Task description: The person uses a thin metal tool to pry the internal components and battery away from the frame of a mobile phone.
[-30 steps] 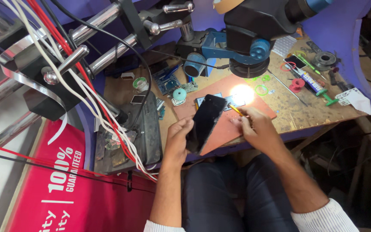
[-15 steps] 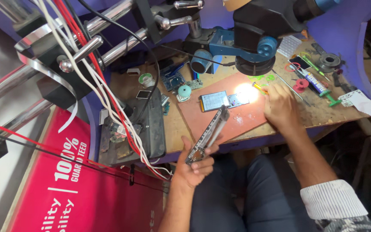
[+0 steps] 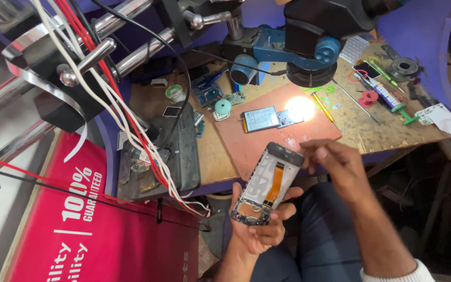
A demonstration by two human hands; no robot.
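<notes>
Left hand [image 3: 259, 224] cradling opened phone [image 3: 268, 183] from below, fingers curled round its edges, inner side up over the lap for access. Right hand [image 3: 340, 167] loosely curled, empty, hovering just beside phone's top end, below mat [image 3: 241, 151].

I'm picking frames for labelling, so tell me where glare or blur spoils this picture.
Head view: a lamp spot burns out to white on the red mat, hiding what lies there; the right hand is smeared by motion; the cables and chrome bars near the camera are soft; the opened phone in the left hand is sharp enough.
</notes>
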